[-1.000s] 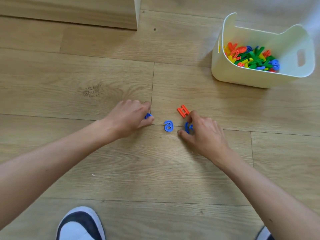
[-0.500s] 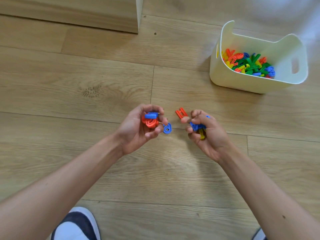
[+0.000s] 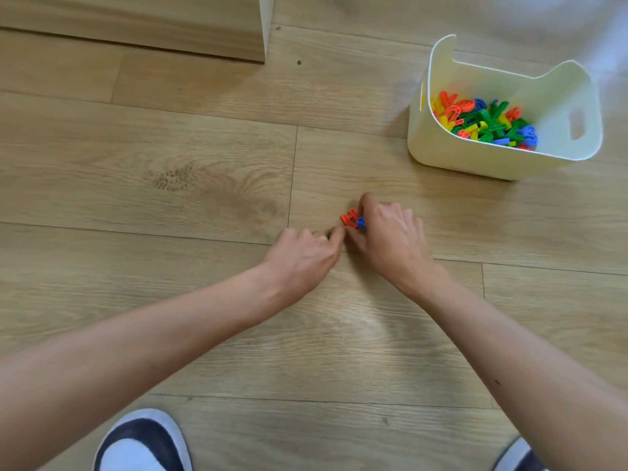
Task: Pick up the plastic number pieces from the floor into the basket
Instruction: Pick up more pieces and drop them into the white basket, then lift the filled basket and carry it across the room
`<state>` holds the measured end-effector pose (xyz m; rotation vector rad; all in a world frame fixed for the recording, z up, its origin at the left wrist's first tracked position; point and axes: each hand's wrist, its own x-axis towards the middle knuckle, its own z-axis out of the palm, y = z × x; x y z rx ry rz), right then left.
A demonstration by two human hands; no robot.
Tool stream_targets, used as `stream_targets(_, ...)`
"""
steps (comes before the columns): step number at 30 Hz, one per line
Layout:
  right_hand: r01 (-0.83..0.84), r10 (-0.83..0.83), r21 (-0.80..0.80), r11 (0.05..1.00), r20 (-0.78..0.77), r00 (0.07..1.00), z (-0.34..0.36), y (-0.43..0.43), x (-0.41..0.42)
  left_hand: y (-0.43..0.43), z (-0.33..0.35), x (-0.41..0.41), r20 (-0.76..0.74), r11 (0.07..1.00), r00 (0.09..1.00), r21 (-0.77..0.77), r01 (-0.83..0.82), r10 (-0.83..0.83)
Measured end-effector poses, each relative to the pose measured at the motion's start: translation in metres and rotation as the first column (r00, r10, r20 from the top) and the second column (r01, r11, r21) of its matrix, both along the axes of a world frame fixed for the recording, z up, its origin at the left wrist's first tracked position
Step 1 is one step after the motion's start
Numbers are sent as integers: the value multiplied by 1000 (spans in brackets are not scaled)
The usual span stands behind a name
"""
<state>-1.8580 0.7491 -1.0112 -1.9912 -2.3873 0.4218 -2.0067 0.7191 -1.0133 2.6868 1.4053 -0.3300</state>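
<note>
**Both hands down at mid-frame, basket already pretty full**

So both hands are knuckles-up on the wood floor (image 3: 204,185), right in the middle of the frame and touching each other. The right hand (image 3: 390,236) has its index finger and thumb curled round an orange piece (image 3: 349,219) that looks H-shaped and sits on the floor. There's also a blue piece (image 3: 361,223) tucked in against its fingers, mostly hidden. The left hand (image 3: 302,256) has its fingers curled under, with one fingertip against the right thumb. Honestly can't tell if it's got anything in it, since the palm faces down.

The basket (image 3: 492,164) is in the upper right of the frame, well apart from the hands. It's cream plastic with a handle slot cut into its right wall. Inside is a jumbled heap of pieces (image 3: 486,124) in orange, yellow, green and blue, covering the bottom.

A wooden panel (image 3: 136,25) sits in the upper left, and a dark-and-white shoe (image 3: 142,443) pokes in at the lower left.
</note>
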Motion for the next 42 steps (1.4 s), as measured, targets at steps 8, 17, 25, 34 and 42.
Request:
stream_targets(8, 13, -13, -12, 1000, 49, 999, 1, 10, -2, 5, -1, 5, -86, 998, 996, -54, -36, 32)
stream_targets(17, 203, -245, -186, 961, -247, 937, 6, 15, 19, 25, 9, -10, 175, 939, 976, -336, -67, 132)
stream_targets(25, 186, -554, -532, 826, -707, 441, 103, 60, 93, 87, 71, 29, 586, 606, 530, -779, 161, 612)
stream_targets(34, 325, -518, -434, 840, -466, 717, 138, 149, 166, 206, 135, 143, 563, 685, 569, -728, 0, 599)
stream_targets(42, 311, -473, -450, 837, -308, 826, 120, 176, 186, 230, 109, 182, 365, 579, 638, -800, -156, 678)
